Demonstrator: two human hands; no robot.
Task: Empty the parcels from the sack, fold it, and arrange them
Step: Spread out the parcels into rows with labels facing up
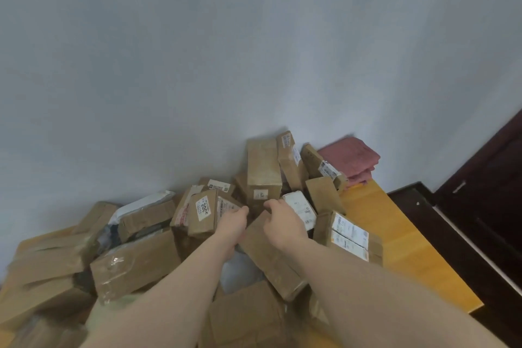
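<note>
A: Grip status? Both hands, left hand (232,224) and right hand (282,223), appear curled on the long cardboard parcel (271,257) atop the table's (409,248) pile.

B: Lift level; avoid toppling neighbours.

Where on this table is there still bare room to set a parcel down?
Bare wood shows along the right side of the yellow table, between the labelled box and the table's right edge, running from the folded pink cloth toward the near corner. Centre and left are crowded with piled cardboard parcels, where both hands reach.
</note>
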